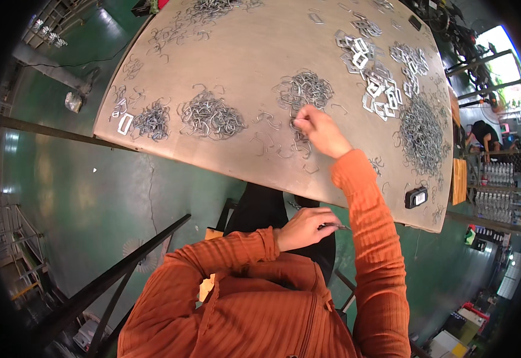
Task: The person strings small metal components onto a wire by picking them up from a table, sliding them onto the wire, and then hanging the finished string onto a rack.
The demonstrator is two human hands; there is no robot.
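Note:
My right hand is over the near part of the table, its thumb and fingers pinched together. Its fingertips are at the near side of a heap of bent metal wire hooks; what they pinch is too small to make out. Close to my body, below the table edge, my left hand is closed around thin dark metal wire pieces, whose ends stick out past the fingers. Several loose wire hooks lie on the tabletop to the left of my right hand.
More hook heaps lie on the brown table: a middle-left pile, a smaller left pile and a large right pile. Flat silver rectangular frames are heaped at the right. A small black device sits near the right corner.

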